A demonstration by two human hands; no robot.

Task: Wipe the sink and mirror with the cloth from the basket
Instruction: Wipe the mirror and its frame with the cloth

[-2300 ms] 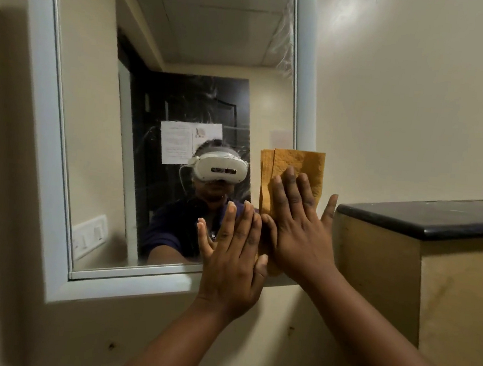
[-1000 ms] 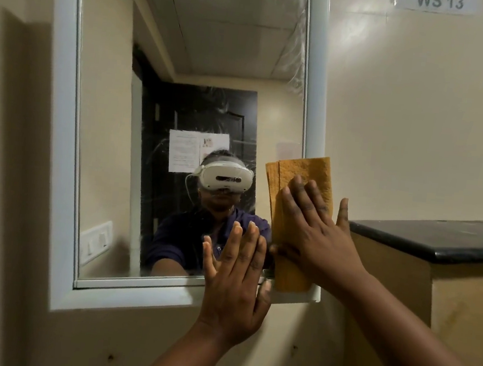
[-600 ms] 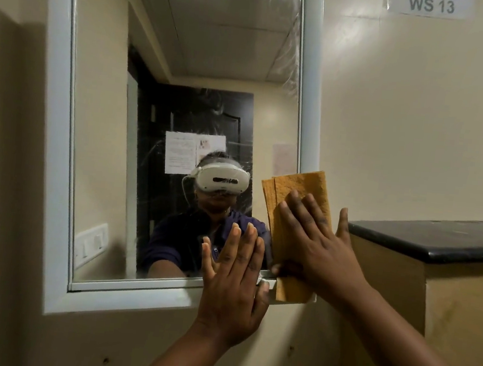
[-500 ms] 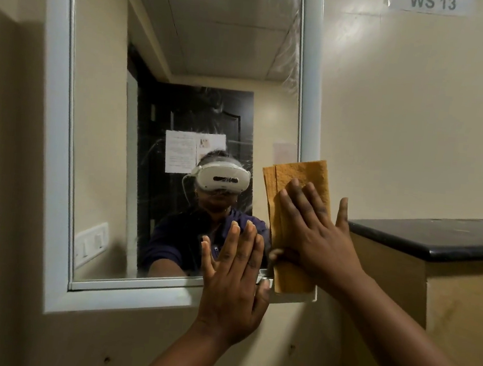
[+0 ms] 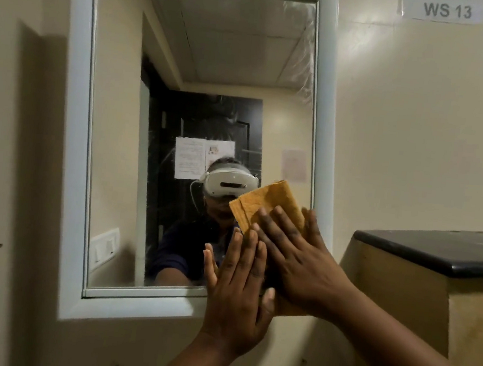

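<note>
1. Cloth (image 5: 270, 205), orange and folded, lies flat against the lower right part of the mirror (image 5: 202, 90), tilted so its top corner leans right; its lower edge reaches past the glass onto the white frame (image 5: 68, 166).
2. Our right hand (image 5: 295, 258) presses the cloth to the glass with straight, spread fingers; nothing is curled round it.
3. Our left hand (image 5: 238, 291) is raised just left of the right one, palm toward the mirror, fingers straight and close together. It covers the frame's bottom rail, and its thumb lies next to the cloth's lower edge. We cannot tell whether the palm actually touches the glass.
4. Streaks and smears show on the glass, mostly along the right side and across the middle.
5. Reflected in the mirror we see a person in a dark shirt wearing a white headset (image 5: 230, 183), a dark door with papers stuck on it, and a switch plate (image 5: 104, 247) on a wall.
6. To the right stands a tan cabinet with a black top (image 5: 449, 250), near the frame.
7. High on the wall, a label (image 5: 447, 10) reads "WS 13".
</note>
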